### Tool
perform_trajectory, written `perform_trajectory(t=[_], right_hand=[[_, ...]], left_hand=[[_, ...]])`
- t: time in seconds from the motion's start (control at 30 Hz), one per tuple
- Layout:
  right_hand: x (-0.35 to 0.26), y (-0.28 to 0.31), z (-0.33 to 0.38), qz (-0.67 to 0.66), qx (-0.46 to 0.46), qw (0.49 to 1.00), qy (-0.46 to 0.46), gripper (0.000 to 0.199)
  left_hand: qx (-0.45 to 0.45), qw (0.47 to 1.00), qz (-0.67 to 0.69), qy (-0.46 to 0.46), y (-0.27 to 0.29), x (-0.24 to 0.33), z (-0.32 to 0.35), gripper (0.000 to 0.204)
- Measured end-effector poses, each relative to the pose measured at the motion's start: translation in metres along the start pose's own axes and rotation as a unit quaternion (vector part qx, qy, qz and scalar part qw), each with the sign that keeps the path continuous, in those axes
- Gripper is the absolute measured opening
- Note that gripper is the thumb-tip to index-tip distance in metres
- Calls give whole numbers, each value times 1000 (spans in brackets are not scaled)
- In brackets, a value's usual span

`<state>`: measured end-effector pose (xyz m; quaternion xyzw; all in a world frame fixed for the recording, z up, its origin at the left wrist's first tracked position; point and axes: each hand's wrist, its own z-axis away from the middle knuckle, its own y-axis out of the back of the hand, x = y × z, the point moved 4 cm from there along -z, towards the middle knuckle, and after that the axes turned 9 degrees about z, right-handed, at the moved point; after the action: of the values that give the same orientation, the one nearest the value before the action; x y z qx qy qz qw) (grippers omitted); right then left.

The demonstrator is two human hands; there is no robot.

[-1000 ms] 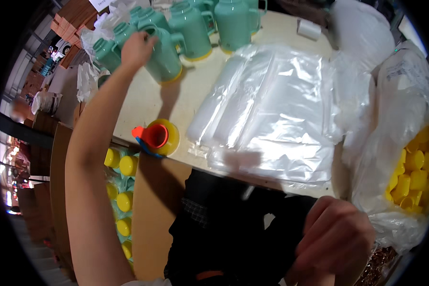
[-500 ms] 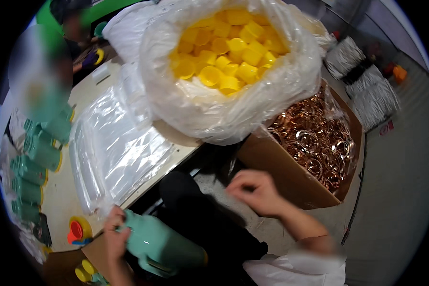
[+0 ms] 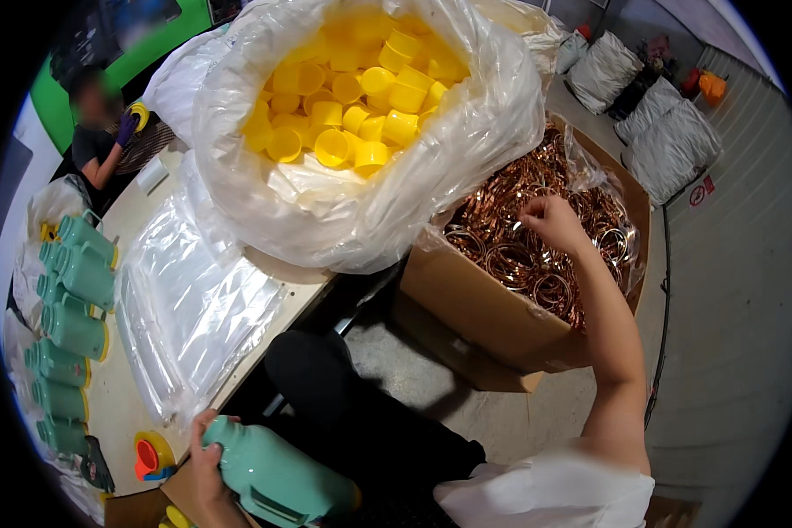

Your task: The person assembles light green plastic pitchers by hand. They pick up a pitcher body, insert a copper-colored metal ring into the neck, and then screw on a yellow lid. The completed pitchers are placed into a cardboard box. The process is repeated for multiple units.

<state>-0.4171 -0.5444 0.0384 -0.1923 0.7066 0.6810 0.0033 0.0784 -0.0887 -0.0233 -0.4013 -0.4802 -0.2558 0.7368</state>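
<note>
My left hand is closed around the neck end of a pale green plastic jug with a side handle. The jug lies tilted over my lap, its yellow-edged base pointing right. My right hand is out over a cardboard box heaped with shiny copper-coloured metal rings. Its fingers are curled together just above the rings. Whatever they pinch, if anything, is too small to make out.
A big clear plastic bag full of yellow cups stands beyond my lap. Flat clear bags cover part of the table. Several green jugs line its left side. A co-worker sits at far left.
My right hand has moved from above my lap, away and to the right, over the box of rings. My left hand still holds the jug. The view has shifted right.
</note>
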Motion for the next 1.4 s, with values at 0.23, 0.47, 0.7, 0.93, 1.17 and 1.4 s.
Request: perform_trajectory(t=[0.23,0.47,0.7,0.93,1.17,1.4], right_hand=[[-22,-35,51,10,-49,998,26,28],[-17,-40,64,65,47,995,57,19],[-32,-56,60,106,87,986,94,8],[-109,-15,86,-14,305,942,136,9],[-396,-182,138,-747,-441,493,-66,49],[-446,-227,251,-583,-408,691,126,22]], left_hand=[[49,998,16,36,22,-37,-5,68],[80,996,14,26,62,-51,-4,45],[100,993,62,24,71,-49,20,41],[72,997,-37,-15,52,-38,23,46],[31,995,50,-85,42,-34,17,62],[155,980,11,-127,33,-26,61,43]])
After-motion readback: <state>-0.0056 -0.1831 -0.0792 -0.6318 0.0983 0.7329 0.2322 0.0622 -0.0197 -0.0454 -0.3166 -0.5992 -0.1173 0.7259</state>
